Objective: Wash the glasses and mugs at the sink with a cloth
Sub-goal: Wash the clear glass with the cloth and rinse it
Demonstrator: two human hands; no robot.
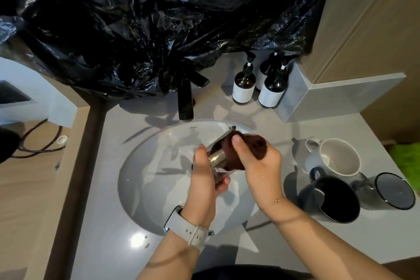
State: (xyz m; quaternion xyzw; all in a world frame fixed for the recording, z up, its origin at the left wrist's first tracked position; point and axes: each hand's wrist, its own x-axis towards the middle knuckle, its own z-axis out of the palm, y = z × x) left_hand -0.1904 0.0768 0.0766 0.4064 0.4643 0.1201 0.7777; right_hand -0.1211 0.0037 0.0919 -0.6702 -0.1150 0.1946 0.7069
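The left hand (205,173), nearest the camera with a watch (186,225) on its wrist, grips a clear glass (219,154) above the sink (145,166), fingers curled round its body. The right hand (256,161) pinches a dark brown cloth (250,145) pressed against the glass, thumb on top. To the right of the sink, on the tabletop (109,245), stand a white mug (336,157), a black mug (331,198) and a second glass (394,190). Behind the sink stand the black tap (185,100) and three pump bottles (244,85).
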